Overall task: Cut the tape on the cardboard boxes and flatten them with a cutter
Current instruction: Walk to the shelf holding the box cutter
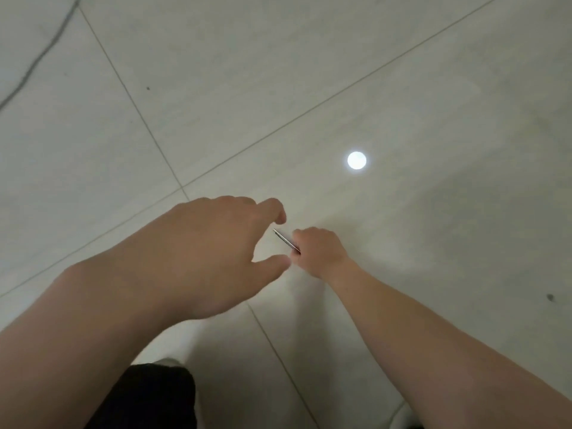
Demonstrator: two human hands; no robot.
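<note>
Two bare forearms reaching in from the bottom of the frame, meeting just below centre over a pale tiled floor (pixel 402 88). Left hand (pixel 216 252) large and near the lens, back of the hand up, wrist bent a touch inward. Fingers (pixel 272 209) curled forward and spread from the thumb, forming an open C with nothing in it. Thumb tip low, pointing right, just beside the right hand and maybe touching it; hard to tell. Right hand (pixel 318 252) smaller, farther off, at the centre of the frame, forearm running down to the lower right corner. Fingers there closed into a fist around the cutter (pixel 286 240), knuckles up. Thin metal blade poking out of the fist toward the upper left, right into the gap between left index finger and left thumb. Tip of the blade close under the left fingertips, not clearly touching. Handle of the cutter hidden inside the fist.

Dark grout lines crossing the floor diagonally, one junction just above the left hand. Bright round reflection (pixel 356 160) up and right of the hands. Thin dark cable (pixel 37 57) snaking along the upper left corner. Small dark speck (pixel 550 297) on the tile at the right edge. Dark clothing (pixel 154 397) at the bottom, under the left forearm.
</note>
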